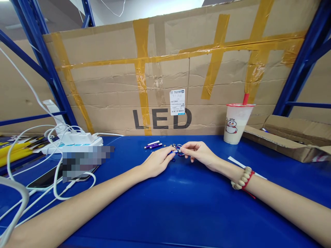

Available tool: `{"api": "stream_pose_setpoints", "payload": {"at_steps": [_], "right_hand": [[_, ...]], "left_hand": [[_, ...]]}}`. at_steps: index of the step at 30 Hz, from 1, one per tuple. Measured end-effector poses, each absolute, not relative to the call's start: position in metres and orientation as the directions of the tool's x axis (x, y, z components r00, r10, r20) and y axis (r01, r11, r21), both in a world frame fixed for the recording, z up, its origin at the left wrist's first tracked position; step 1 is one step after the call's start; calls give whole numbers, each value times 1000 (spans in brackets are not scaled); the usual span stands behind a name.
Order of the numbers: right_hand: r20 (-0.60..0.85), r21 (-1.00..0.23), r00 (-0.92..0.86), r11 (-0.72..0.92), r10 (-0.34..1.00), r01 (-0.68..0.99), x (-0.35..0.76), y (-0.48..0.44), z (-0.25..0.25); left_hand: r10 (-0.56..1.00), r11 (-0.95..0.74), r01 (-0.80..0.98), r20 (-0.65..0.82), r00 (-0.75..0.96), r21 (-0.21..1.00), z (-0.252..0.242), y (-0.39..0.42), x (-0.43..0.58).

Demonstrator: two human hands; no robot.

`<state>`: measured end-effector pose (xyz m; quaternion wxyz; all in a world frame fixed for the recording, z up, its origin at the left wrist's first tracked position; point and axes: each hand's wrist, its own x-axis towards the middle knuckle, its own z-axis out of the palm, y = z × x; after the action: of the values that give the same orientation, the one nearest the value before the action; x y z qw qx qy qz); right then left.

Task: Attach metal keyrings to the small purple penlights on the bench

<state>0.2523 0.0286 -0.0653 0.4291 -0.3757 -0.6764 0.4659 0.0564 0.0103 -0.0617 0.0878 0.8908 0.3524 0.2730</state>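
My left hand (159, 161) is closed around a small blue cylinder with a pale label (174, 151), most of it hidden by the fingers. Thumb and forefinger pinched, my right hand (199, 153) meets the cylinder's right end, where a small metallic part (180, 151) shows at the fingertips. Whether that part is joined to the cylinder I cannot tell. Behind the left hand lie several slim blue and silver pen-like tubes (154, 145). A few tiny metal pieces, too small to name, are scattered just beyond the fingers on the blue table (181, 206).
At the left, a power strip with white chargers and cables (80, 137) stands by a dark phone (46, 177). A drink cup with a red straw (236, 124) and an open cardboard box (281, 141) are at the right. A white strip (247, 167) lies near my right wrist. Taped cardboard (111, 89) walls the back.
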Motion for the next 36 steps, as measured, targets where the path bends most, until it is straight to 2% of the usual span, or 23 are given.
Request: {"api": "stream_pose_setpoints", "payload": {"at_steps": [8,13,19,24,36], "right_hand": [[304,-938,-298,339,905,73,250,30,-65],[291,-932,-331,344,897,114,251,27,-64],[267,-942,-345,319,900,104,251,27,-63],[234,-955,-359,282,904,88,252,28,-65],[133,-944,-426,245,895,220,255,25,-63]], "left_hand": [[687,-726,582,435,582,367,-59,8,58],[663,-741,607,454,595,286,-62,9,56],[634,-751,635,467,616,183,-64,9,55],[616,-766,618,475,629,175,-64,11,54],[528,-834,533,481,700,140,-69,12,53]]}}
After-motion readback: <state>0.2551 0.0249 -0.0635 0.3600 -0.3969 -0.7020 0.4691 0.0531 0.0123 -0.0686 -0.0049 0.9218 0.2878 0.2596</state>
